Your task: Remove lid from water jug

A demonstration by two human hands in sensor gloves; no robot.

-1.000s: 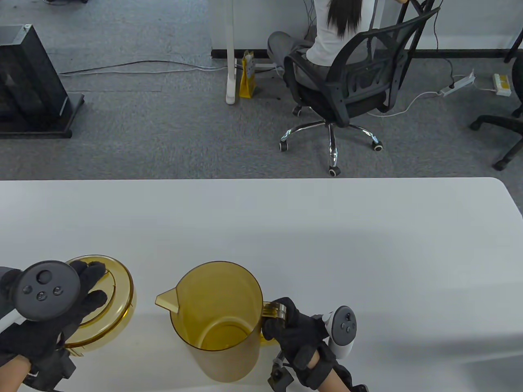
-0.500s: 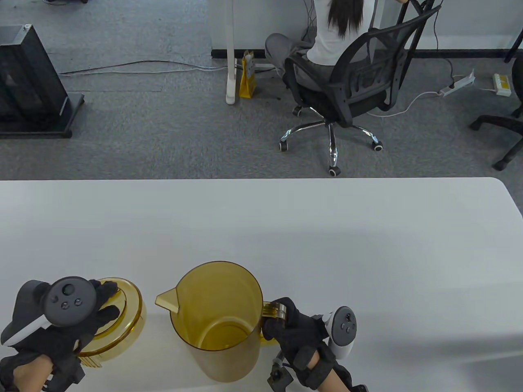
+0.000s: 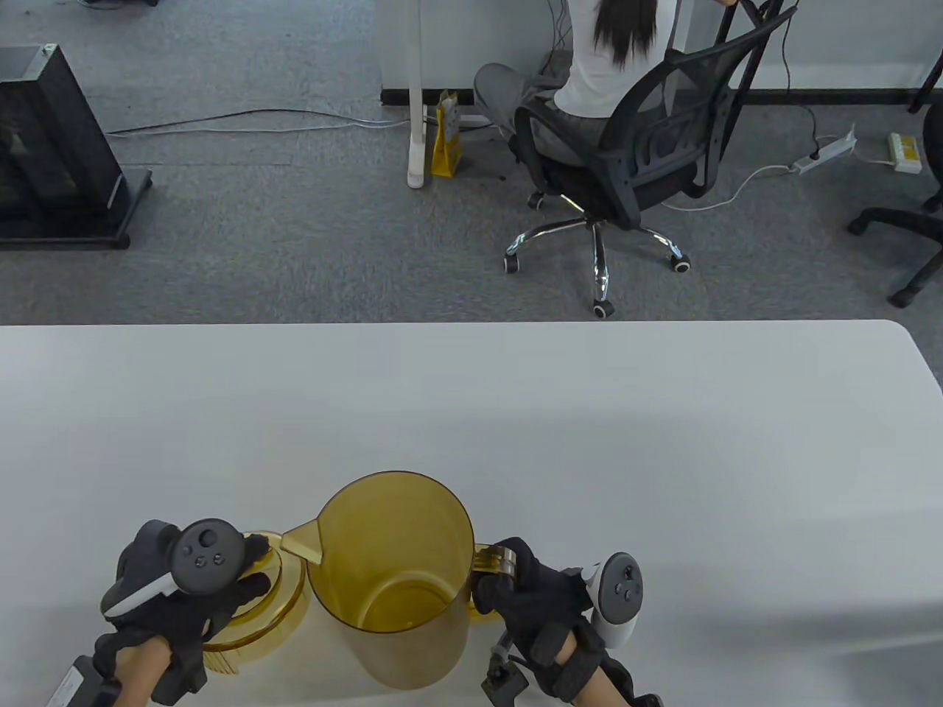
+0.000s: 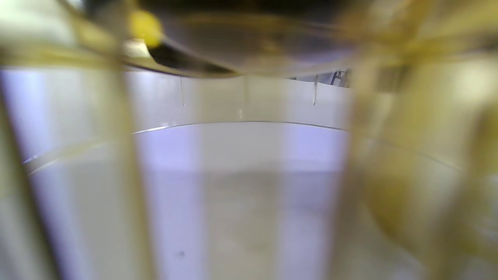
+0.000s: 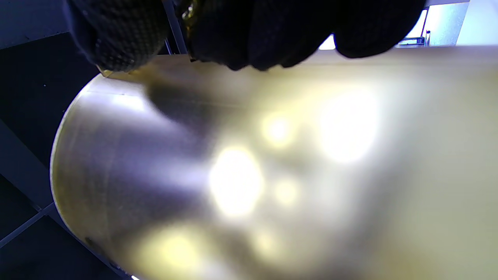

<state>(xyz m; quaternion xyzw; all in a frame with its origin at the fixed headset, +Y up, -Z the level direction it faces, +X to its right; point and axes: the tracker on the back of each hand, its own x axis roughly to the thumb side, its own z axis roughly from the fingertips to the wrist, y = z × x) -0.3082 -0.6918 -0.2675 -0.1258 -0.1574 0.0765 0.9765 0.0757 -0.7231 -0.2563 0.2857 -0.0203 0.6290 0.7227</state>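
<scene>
Jug (image 3: 390, 582) upright, spout (image 3: 300, 543) pointing left.

One jug (image 3: 394, 582), one lid (image 3: 276, 589), two hands (image 3: 184, 611)

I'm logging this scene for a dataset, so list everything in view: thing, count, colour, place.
jug: 1, clear amber, open, near table edge
lid: 1, amber, left of jug, off it
table: 1, white, foreground
office chair: 1, black mesh, on carpet behind the table, a person seated
second chair: 1, black, right edge, partly seen
paper bag: 1, yellow, floor by desk leg
power strips: 2, white, floor at right
black stand: 1, far left
left hand: black glove, holds lid
right hand: black glove, grips jug handle
</scene>
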